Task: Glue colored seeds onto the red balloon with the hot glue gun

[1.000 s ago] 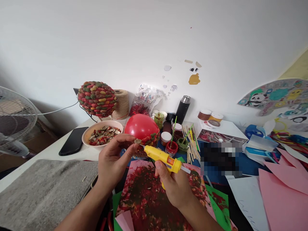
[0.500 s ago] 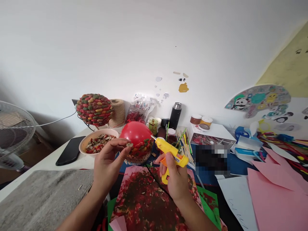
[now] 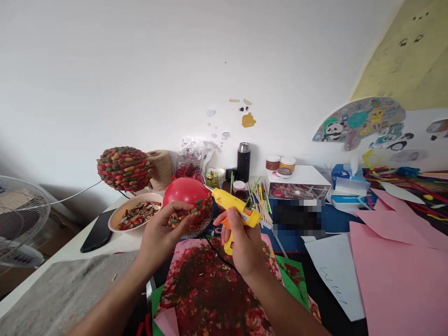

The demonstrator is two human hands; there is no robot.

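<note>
A red balloon [image 3: 184, 190] rests in a round holder, its lower part covered with red, green and yellow painted shells. My left hand [image 3: 167, 228] pinches a small pale shell at the balloon's front left. My right hand [image 3: 245, 240] is wrapped round a yellow glue gun [image 3: 229, 200], whose nozzle points up and left beside the balloon's right side. A bowl [image 3: 117, 219] of painted and plain shells stands left of my left hand. Below both hands lies a pink sheet [image 3: 213, 284] stained red and brown.
A shell-covered ball [image 3: 124, 168], a twine spool [image 3: 160, 169] and a black bottle [image 3: 243, 163] stand at the back. A phone [image 3: 98, 232] and a grey cloth [image 3: 70, 289] lie left. Wooden sticks [image 3: 261, 203], a white box [image 3: 301, 181] and pink paper [image 3: 395, 275] are right.
The view has shifted, turning a little to the right. My left hand and the shell have moved closer over the balloon's shell-covered part. My right hand still grips the glue gun near the balloon.
</note>
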